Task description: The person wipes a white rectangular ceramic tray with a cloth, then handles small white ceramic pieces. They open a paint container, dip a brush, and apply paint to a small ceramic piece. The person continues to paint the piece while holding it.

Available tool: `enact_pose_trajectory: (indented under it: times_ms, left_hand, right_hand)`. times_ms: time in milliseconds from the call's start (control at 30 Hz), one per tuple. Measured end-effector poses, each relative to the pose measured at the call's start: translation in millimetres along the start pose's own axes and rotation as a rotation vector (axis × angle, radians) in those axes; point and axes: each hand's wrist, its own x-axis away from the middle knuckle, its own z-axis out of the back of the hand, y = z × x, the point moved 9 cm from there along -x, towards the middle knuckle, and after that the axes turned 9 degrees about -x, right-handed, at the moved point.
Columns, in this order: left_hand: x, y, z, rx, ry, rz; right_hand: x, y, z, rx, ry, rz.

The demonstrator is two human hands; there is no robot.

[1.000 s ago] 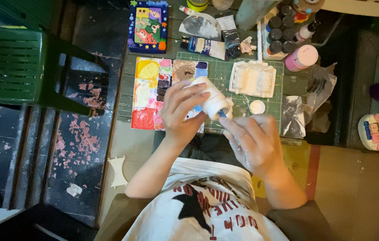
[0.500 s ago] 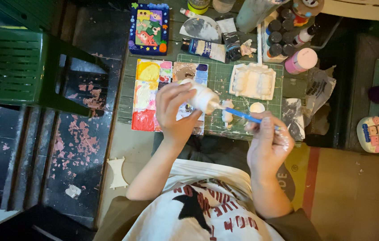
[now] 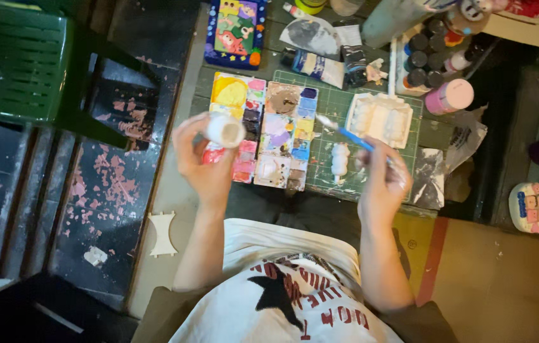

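My left hand (image 3: 202, 162) had its grip clenched around a small white, rounded plaster figure (image 3: 225, 129), holding it up above the left edge of the square, paint-smeared mixing palette (image 3: 263, 130). My right hand (image 3: 380, 181) had its grip pinched on a thin blue-handled paintbrush (image 3: 345, 133), whose pale tip pointed up and left over the green gridded cutting mat (image 3: 326, 101) on the desk (image 3: 174, 190). The two hands were well apart, with the palette between them. A second small white figure (image 3: 340, 159) lay on the mat just beside the brush hand, and a white moulded tray (image 3: 380, 119) sat behind it. Farther back stood a pink cylindrical jar (image 3: 450, 96) and a box of dark-capped paint bottles (image 3: 423, 60). A flat, unpainted wooden cut-out (image 3: 162, 234) lay near my left forearm.
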Motion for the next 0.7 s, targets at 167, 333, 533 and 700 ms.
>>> enact_pose_trajectory:
  times_ms: [167, 333, 533, 700]
  left_hand:
    - [1.2, -18.4, 36.8, -0.105, 0.082, 0.046]
    - [6.9, -29.3, 55.5, -0.097, 0.097, 0.08]
    - [11.1, -34.1, 63.2, -0.088, 0.098, 0.1]
    - [11.0, -34.8, 67.3, -0.106, 0.112, 0.109]
  right_hand:
    - [-13.2, 12.1, -30.4, 0.117, -0.114, -0.027]
    - [-27.0, 9.7, -44.3, 0.16, -0.127, 0.068]
    - [-51.9, 42.0, -69.3, 0.665, -0.28, 0.115]
    - [-53.8, 43.8, -66.7, 0.738, -0.301, 0.187]
